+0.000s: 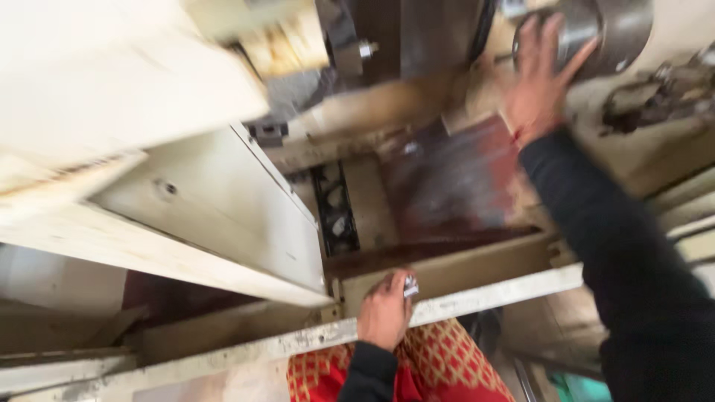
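The left hand (385,311) grips a small shiny metal piece (410,286) at the machine's pale front rail (491,295), while far above the rail the right hand (542,74) lies spread flat on the round metal wheel (607,33).

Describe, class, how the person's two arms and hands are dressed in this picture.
Both hands are bare, with no gloves. The left hand comes out of a dark, near-black long sleeve. The right hand also has a dark long sleeve, loose and plain. No rings or watch can be made out; the picture is blurred.
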